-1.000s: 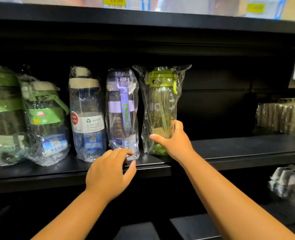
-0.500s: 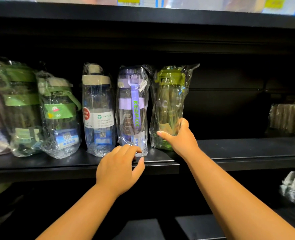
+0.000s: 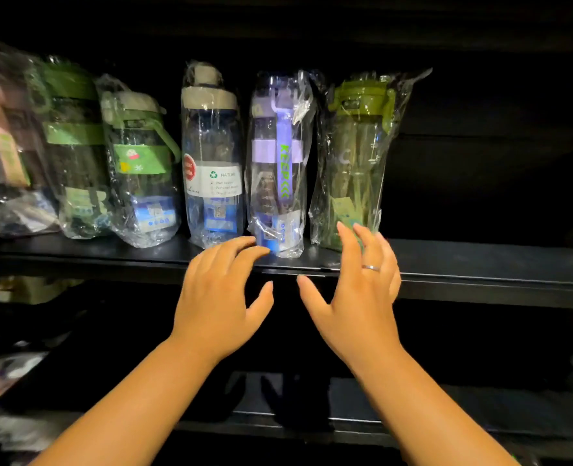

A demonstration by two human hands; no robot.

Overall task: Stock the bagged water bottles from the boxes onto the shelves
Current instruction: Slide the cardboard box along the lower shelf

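Observation:
Several bagged water bottles stand in a row on a black shelf (image 3: 463, 260). From right to left: an olive-green bottle (image 3: 355, 153), a purple bottle (image 3: 278, 163), a clear bottle with a beige cap (image 3: 211, 156), and a green-strapped bottle (image 3: 137, 163). My right hand (image 3: 355, 290) hovers just in front of the olive-green bottle's base, fingers spread and holding nothing. My left hand (image 3: 218, 290) is at the shelf's front edge below the purple bottle, fingers loosely bent, gripping nothing.
More green-lidded bagged bottles (image 3: 66, 146) crowd the shelf's left end. The shelf stretches bare and dark to the right of the olive bottle. A lower black shelf (image 3: 413, 408) lies beneath my arms, with blurred packaging at the left and right edges.
My right hand has let go of the olive-green bottle and drawn back with fingers spread. My left hand has come off the purple bottle's base. The view has shifted down and darkened.

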